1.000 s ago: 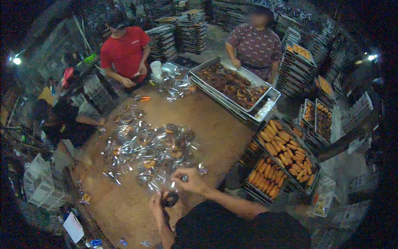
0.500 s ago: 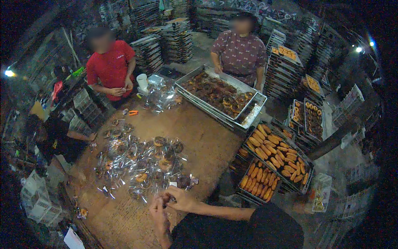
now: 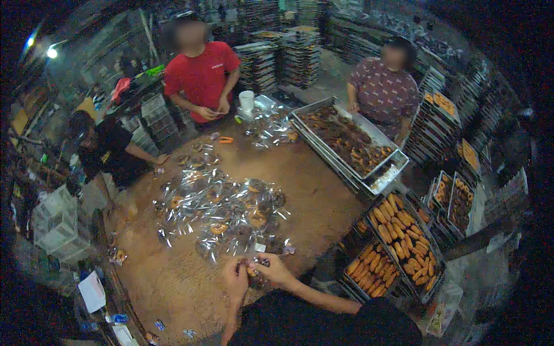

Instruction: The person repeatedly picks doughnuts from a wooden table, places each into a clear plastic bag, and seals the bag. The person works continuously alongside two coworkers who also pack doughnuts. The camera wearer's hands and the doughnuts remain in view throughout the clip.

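Note:
My left hand and my right hand meet at the near edge of the round wooden table. Between them they grip a small dark pastry in a clear wrapper. Just beyond my hands lies a heap of clear-wrapped pastries spread over the table's middle.
A metal tray of dark pastries sits at the far right of the table, by a person in a patterned shirt. A person in red stands at the far side, a person in black crouches left. Trays of golden pastries are stacked right.
My two hands have come closer together on the wrapped pastry. The view has tilted, so the table and people sit lower in the picture.

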